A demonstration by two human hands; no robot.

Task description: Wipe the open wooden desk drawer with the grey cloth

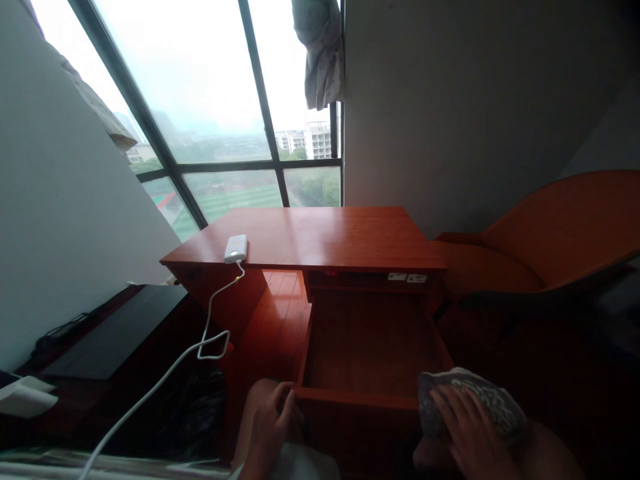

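Note:
A wooden drawer [370,347] is pulled out from the reddish-brown desk [320,233], its inside bare where it shows. Close to my left knee, my left hand [270,423] has its fingers bent at the left front corner of the drawer, fingertips against the edge. My right hand [467,427] lies over a grey cloth bundle [500,403] with a pale pattern, fingers close together and curved on it. This bundle sits at the drawer's right front corner, above my right knee. The underside of the cloth and my right palm are hidden.
A white power bank [236,249] lies on the desktop with a white cable [170,370] trailing down to the lower left. An orange chair [560,227] stands at right. A dark flat panel [120,333] lies at left, and a large window [215,87] is behind the desk.

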